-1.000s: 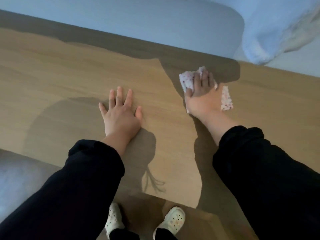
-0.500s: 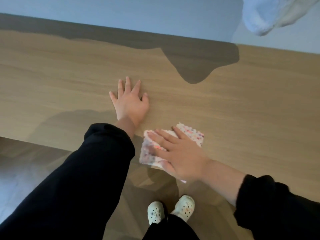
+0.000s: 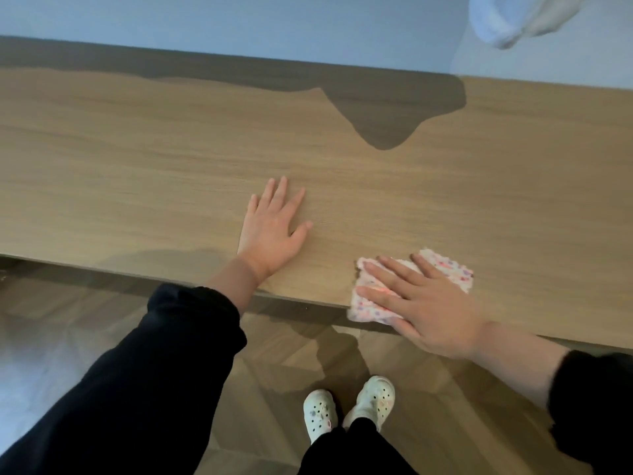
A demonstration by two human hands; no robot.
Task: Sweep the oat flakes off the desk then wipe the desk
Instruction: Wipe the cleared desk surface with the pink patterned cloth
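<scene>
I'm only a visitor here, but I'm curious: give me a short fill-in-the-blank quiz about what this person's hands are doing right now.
1. The right hand presses flat on a speckled ____.
2. The left hand holds nothing and rests flat on the wooden ____.
3. Both sleeves are ____.
4. The white shoes stand on the ____.

Missing words: cloth; desk; black; floor.

the table (image 3: 171, 159) is light tan wood grain, the cloth (image 3: 448, 269) white with pink, purple and orange speckles, the sleeves (image 3: 164, 365) black, the clogs (image 3: 371, 399) pale cream with small charms, the wall (image 3: 239, 25) pale blue-grey, and the floor (image 3: 102, 303) brown wood.
</scene>
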